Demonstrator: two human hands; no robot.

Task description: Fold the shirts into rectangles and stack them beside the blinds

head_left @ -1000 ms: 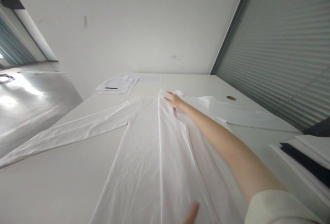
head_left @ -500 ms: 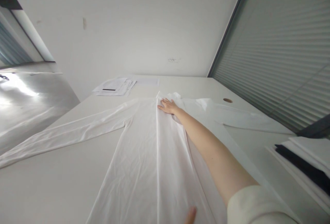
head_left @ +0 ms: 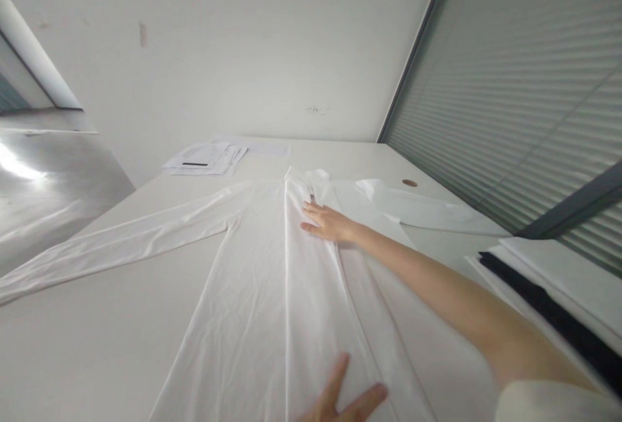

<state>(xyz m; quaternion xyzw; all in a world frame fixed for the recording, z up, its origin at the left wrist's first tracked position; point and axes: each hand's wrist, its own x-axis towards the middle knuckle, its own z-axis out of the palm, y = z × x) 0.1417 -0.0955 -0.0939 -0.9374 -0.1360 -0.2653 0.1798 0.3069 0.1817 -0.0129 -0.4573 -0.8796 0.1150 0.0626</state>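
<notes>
A white long-sleeved shirt [head_left: 243, 292] lies spread on the white table, its collar at the far end. The left sleeve [head_left: 160, 237] stretches out toward the left, and the other sleeve [head_left: 432, 211] reaches right. A straight folded edge runs down the shirt's middle, with a layer of cloth lying to its right. My right hand [head_left: 328, 221] rests flat on this layer below the collar, fingers stretched. At the bottom edge my left hand [head_left: 345, 399] shows only partly, its fingers spread over the lower cloth; whether they touch it I cannot tell.
Papers [head_left: 208, 157] lie at the table's far left. A stack of white and black folded items [head_left: 549, 299] sits at the right edge. A round cable hole [head_left: 409, 183] is near the blinds [head_left: 510, 98]. A white wall [head_left: 253, 52] stands behind the table [head_left: 97, 344].
My right hand has slid down the cloth, away from the collar. More of my left hand has come in at the bottom. The view has shifted slightly to the right.
</notes>
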